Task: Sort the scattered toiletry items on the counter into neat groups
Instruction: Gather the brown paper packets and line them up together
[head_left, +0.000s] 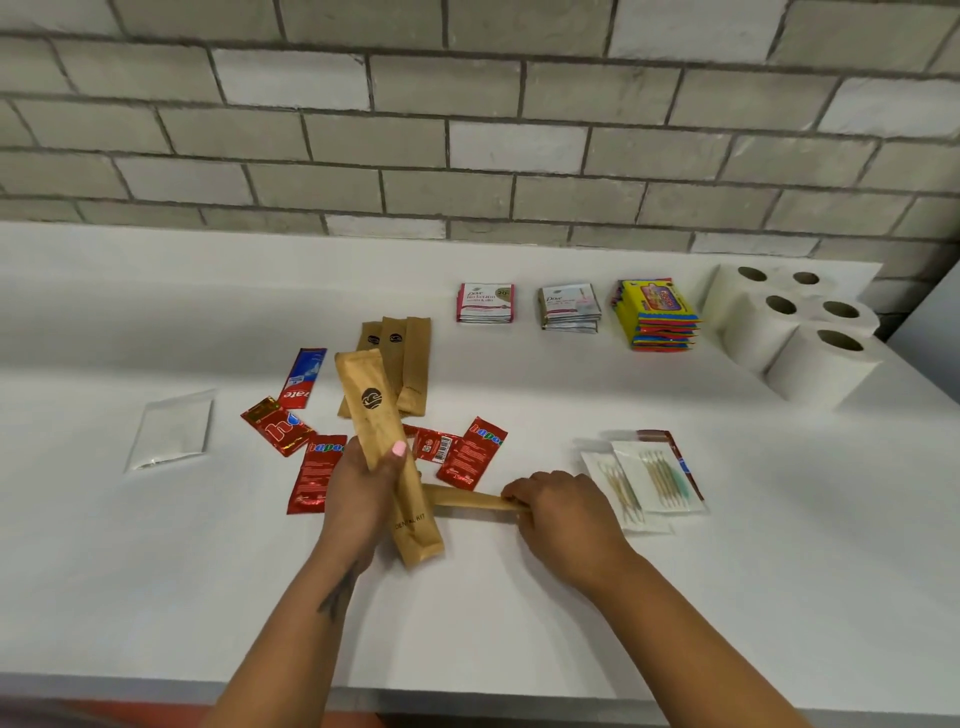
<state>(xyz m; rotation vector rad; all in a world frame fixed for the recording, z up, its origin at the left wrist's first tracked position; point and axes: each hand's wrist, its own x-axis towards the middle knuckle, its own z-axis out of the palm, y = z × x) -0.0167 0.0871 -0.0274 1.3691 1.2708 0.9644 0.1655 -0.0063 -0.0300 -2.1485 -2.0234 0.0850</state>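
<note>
L hand (363, 488): I see it gripping kit (387, 447), tilted up
R hand (558, 506): pinching 2nd kit (467, 500) flat on counter (519, 613), w/ swabs (644, 480) just right

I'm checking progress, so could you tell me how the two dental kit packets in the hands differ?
The left hand's packet is lifted and points away, logo showing; the right hand's packet lies crosswise on the counter, pinched at one end, its print hidden. Both are brown paper.
</note>
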